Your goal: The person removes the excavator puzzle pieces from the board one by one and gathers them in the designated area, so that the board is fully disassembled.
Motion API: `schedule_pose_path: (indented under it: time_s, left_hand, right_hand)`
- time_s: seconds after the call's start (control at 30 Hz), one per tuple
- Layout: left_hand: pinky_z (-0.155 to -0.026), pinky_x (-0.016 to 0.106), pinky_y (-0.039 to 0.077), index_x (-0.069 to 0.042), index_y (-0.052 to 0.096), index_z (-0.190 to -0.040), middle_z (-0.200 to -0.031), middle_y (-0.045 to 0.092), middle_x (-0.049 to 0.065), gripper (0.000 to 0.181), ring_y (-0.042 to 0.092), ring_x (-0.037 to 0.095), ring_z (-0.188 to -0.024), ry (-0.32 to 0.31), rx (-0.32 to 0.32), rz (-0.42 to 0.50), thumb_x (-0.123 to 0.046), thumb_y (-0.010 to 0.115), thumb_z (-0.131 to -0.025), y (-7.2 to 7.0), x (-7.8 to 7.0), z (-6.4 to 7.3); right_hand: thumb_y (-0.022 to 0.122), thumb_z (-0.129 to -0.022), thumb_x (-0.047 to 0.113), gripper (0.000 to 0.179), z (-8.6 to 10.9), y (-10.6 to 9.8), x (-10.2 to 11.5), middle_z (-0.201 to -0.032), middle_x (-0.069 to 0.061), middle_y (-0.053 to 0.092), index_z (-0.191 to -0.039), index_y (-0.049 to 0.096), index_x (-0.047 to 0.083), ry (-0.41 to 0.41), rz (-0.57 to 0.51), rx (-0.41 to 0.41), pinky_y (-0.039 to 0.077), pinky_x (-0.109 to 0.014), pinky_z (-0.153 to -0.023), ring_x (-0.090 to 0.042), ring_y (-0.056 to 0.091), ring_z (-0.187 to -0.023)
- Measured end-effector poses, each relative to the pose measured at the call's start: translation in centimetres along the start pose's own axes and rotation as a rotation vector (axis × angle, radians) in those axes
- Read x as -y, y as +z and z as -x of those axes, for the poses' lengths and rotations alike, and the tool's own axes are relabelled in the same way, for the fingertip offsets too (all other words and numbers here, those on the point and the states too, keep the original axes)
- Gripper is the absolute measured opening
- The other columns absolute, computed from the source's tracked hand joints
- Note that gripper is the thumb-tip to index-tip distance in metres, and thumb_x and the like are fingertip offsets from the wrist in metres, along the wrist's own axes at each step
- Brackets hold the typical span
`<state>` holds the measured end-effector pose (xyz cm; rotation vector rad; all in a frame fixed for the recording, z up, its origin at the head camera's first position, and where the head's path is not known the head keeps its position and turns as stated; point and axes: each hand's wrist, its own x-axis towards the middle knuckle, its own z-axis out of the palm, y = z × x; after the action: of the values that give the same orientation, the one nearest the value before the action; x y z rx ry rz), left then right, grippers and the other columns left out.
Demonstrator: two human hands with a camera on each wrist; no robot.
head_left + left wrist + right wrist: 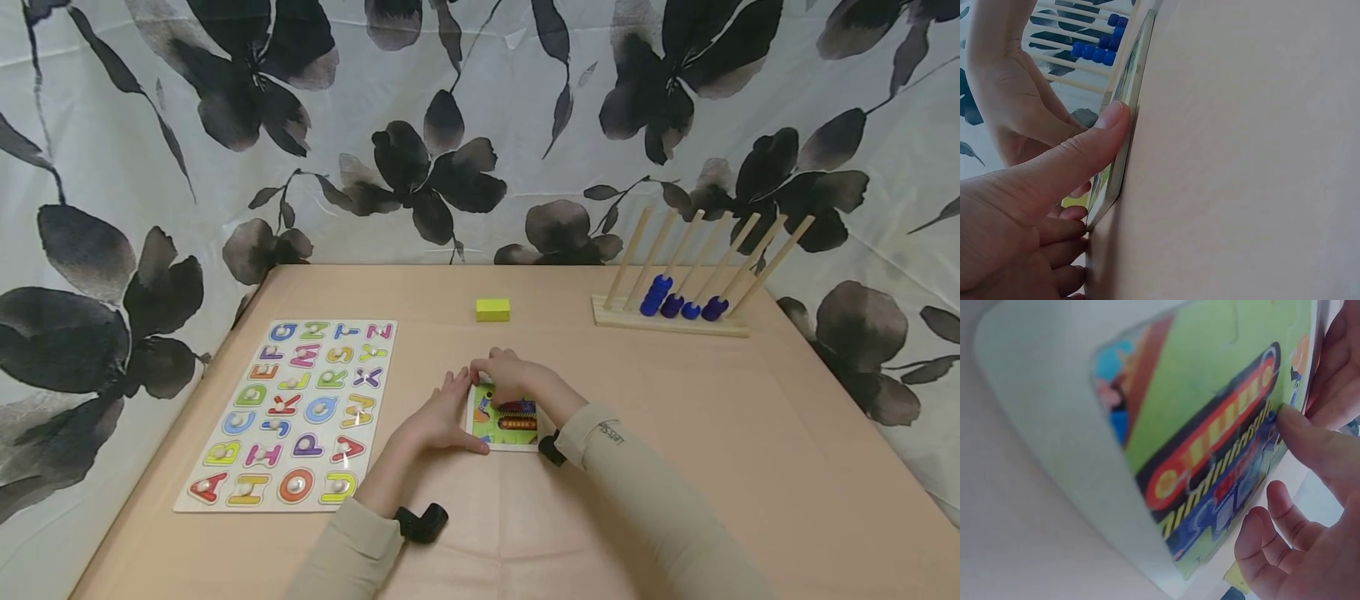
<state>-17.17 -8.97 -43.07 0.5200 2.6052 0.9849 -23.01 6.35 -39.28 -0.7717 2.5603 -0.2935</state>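
Head view: a person works at a picture puzzle (517,425) mid-bench (750,433), the left hand (438,417) spread wide at its left side, the right hand (517,375) over its far side. A letter board (327,467) lies to the left; a yellow block (492,311) and bead rack (675,327) stand beyond.

Left wrist view: the left thumb (1079,150) braces the puzzle's near edge, fingers by the far-left corner.

Right wrist view: the right thumb (1300,428) touches the puzzle's face, a gap separating it from loosely bent fingers. The step appears to be seating pieces; next likely calls for an even press.
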Motion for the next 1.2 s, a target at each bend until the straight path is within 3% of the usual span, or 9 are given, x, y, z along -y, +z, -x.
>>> schedule_pose_path:
  time_s: [0.33, 0.53, 0.73, 1.0, 1.2]
  left_hand:
    - [-0.11, 0.051, 0.006, -0.003, 0.015, -0.146, -0.151, 0.011, 0.017, 0.115, -0.001, 0.035, -0.137, 0.0, 0.01, 0.0, -0.034, 0.085, -0.06, 0.07, -0.08, -0.06]
    - [-0.11, 0.051, 0.006, -0.001, 0.017, -0.145, -0.15, 0.012, 0.018, 0.113, 0.0, 0.035, -0.137, -0.003, 0.015, 0.001, -0.033, 0.085, -0.06, 0.04, -0.09, -0.03]
    - [-0.11, 0.051, 0.007, -0.001, 0.017, -0.145, -0.15, 0.012, 0.018, 0.113, 0.0, 0.034, -0.137, -0.005, 0.013, -0.008, -0.034, 0.085, -0.06, -0.01, -0.04, -0.03]
    - [-0.11, 0.051, 0.006, -0.003, 0.018, -0.145, -0.15, 0.011, 0.018, 0.113, 0.0, 0.035, -0.137, -0.002, 0.013, -0.009, -0.034, 0.085, -0.06, 0.03, 0.02, 0.02]
    - [-0.11, 0.051, 0.005, -0.002, 0.017, -0.145, -0.15, 0.011, 0.019, 0.113, -0.001, 0.035, -0.137, 0.005, 0.009, -0.004, -0.034, 0.085, -0.06, -0.05, 0.01, 0.02]
  right_hand:
    - [0.074, -0.074, 0.005, 0.032, -0.36, -0.18, 0.13, -0.101, -0.006, 0.046, -0.096, 0.053, 0.017, 0.026, -0.027, 0.045, 0.044, -0.041, -0.081, -0.024, 0.042, -0.095]
    - [0.071, -0.076, 0.004, 0.021, -0.53, 0.18, -0.15, -0.089, -0.003, 0.047, -0.088, 0.055, 0.011, -0.028, -0.062, 0.02, 0.042, -0.032, -0.075, -0.02, 0.044, -0.084]
    - [0.072, -0.075, 0.002, 0.027, -0.38, 0.15, -0.46, -0.084, -0.005, 0.055, -0.096, 0.056, 0.008, -0.05, -0.145, -0.017, 0.043, -0.027, -0.068, -0.016, 0.048, -0.075]
    - [0.074, -0.075, 0.005, 0.026, -0.28, 0.06, -0.72, -0.084, -0.003, 0.057, -0.096, 0.062, 0.014, -0.055, -0.115, -0.032, 0.044, -0.028, -0.072, -0.015, 0.049, -0.076]
    - [0.069, -0.074, -0.003, 0.029, -0.36, -0.03, -0.05, -0.086, -0.003, 0.054, -0.096, 0.057, 0.012, -0.055, -0.056, -0.004, 0.045, -0.028, -0.072, -0.016, 0.049, -0.078]
